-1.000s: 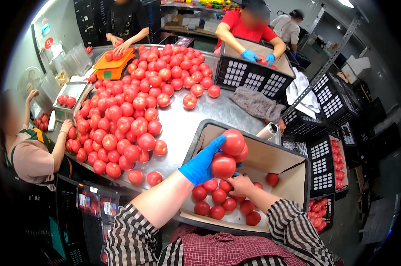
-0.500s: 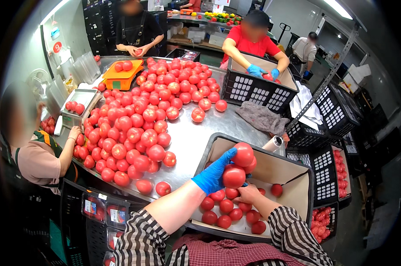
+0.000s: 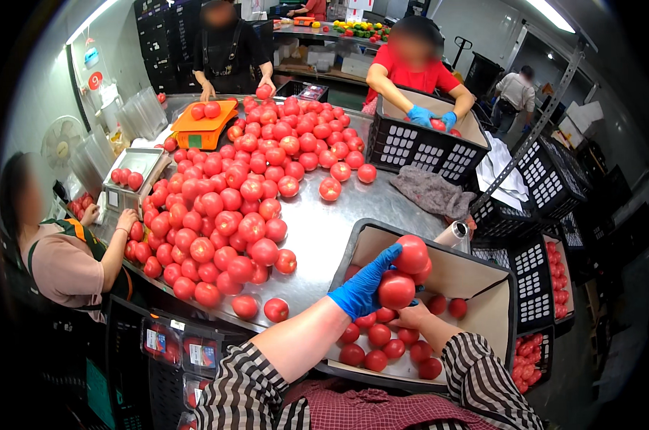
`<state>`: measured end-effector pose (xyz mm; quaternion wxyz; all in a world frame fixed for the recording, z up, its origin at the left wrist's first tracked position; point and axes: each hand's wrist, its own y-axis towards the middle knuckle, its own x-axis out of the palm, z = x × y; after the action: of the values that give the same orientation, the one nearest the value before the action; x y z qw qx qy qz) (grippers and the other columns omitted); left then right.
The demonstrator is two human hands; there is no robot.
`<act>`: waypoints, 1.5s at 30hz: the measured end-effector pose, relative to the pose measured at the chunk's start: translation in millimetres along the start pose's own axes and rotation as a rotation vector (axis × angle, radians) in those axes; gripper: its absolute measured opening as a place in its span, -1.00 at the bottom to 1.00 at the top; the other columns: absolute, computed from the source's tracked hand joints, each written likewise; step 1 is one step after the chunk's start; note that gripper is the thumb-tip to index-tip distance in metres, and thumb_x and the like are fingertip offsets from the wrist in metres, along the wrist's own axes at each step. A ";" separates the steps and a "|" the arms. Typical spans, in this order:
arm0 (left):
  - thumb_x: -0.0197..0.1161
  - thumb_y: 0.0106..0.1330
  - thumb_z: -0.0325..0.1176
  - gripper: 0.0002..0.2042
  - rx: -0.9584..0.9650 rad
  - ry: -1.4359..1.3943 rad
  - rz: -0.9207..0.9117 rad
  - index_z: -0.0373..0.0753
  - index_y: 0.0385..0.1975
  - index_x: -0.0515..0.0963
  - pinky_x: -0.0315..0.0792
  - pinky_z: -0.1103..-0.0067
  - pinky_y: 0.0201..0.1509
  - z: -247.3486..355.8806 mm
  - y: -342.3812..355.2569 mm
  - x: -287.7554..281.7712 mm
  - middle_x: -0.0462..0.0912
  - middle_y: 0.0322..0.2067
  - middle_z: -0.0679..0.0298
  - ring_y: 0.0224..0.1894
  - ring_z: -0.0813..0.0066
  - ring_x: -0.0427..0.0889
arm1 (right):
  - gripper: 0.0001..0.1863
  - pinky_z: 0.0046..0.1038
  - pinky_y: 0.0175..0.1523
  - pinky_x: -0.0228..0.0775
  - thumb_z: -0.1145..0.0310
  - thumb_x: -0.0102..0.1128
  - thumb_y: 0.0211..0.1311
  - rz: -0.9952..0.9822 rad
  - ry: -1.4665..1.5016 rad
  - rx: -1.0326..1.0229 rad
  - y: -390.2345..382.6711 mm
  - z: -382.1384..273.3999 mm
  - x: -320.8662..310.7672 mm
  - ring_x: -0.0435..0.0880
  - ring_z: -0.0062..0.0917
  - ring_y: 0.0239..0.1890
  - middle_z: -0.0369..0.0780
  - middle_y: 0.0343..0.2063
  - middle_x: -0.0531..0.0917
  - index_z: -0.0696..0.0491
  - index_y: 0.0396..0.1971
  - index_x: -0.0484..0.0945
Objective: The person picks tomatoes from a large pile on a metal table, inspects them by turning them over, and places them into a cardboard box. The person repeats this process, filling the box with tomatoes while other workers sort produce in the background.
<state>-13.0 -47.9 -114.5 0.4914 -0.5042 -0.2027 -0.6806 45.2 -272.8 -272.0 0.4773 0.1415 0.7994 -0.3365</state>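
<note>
Head view: blue-gloved left hand (image 3: 367, 287) curling round tomato cluster (image 3: 397, 289), holding it above lined black crate (image 3: 485, 308) at near right. Right hand (image 3: 419, 317) reaching in below, half hidden behind cluster; cannot tell its grip. Loose tomatoes (image 3: 379, 335) lying on crate floor. Left, big tomato heap (image 3: 206, 208) covering metal table (image 3: 323, 236); co-worker in red (image 3: 404, 70) handling far crate (image 3: 426, 147).

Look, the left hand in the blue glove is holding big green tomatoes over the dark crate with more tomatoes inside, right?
Not quite: the big tomatoes held in the left hand are red, not green; the head view shows it. The blue glove, and the dark crate below with more tomatoes inside, are right.
</note>
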 end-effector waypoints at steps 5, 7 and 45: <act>0.20 0.25 0.22 -0.25 0.036 -0.014 -0.027 -0.26 0.25 0.31 0.57 0.23 0.10 0.2 0.6 -0.1 0.50 0.08 -0.03 0.06 0.05 0.58 | -0.29 -0.18 0.07 0.45 0.04 0.47 -0.16 -0.037 0.014 0.030 -0.4 -2.3 -14.4 0.53 -0.11 0.05 -0.07 0.03 0.54 -0.15 0.10 0.46; 0.20 0.25 0.22 -0.27 0.032 -0.019 -0.032 -0.23 0.25 0.31 0.57 0.21 0.09 2.3 -0.2 1.5 0.49 0.09 -0.03 0.06 0.01 0.57 | -0.29 -0.17 0.07 0.45 0.05 0.48 -0.18 0.001 0.078 0.036 -2.9 -0.4 -17.2 0.54 -0.09 0.02 -0.06 0.00 0.55 -0.17 0.09 0.47; 0.02 0.30 0.28 -0.23 0.538 -0.109 0.476 -0.08 0.39 0.12 0.28 0.20 0.35 162.0 -186.3 -237.8 0.22 0.33 0.07 0.25 0.00 0.30 | -0.36 -0.27 -0.24 0.62 -0.18 0.28 0.12 0.354 2.061 0.135 -71.6 -140.5 -97.5 0.62 -0.41 -0.28 -0.18 -0.25 0.56 0.08 -0.06 0.42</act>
<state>-94.8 268.4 -217.8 0.7398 -0.4254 -0.2774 -0.4412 -38.7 -221.5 -114.8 -0.4012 0.5009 0.7666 -0.0225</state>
